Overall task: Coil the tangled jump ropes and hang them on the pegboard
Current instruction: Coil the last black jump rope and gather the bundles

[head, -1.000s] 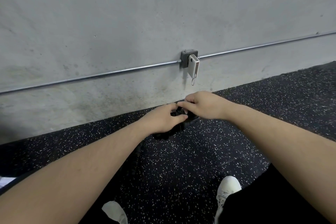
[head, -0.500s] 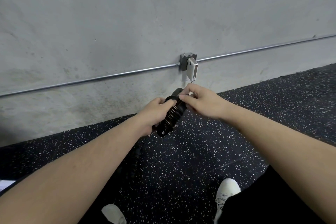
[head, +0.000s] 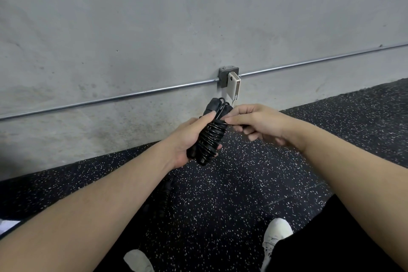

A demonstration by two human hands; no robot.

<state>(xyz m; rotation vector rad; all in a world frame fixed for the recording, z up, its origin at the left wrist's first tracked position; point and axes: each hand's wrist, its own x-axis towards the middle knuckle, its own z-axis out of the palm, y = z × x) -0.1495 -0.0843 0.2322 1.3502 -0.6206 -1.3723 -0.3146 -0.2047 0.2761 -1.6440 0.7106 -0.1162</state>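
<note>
1. Holding mid-frame: left hand [head: 187, 139] wraps the coiled jump rope [head: 210, 132]; right hand [head: 256, 122] pinches its cord.
2. Coiling near done.
3. Hanging outstanding; no pegboard visible.

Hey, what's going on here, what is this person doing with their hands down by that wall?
A person is standing on speckled black rubber flooring facing a grey concrete wall, bundling a black jump rope. The left hand grips the bundle, whose cord is wound in tight turns round the handles. The right hand pinches the cord near the top of the windings. No pegboard is in view, so the rope is not yet hung.
</note>
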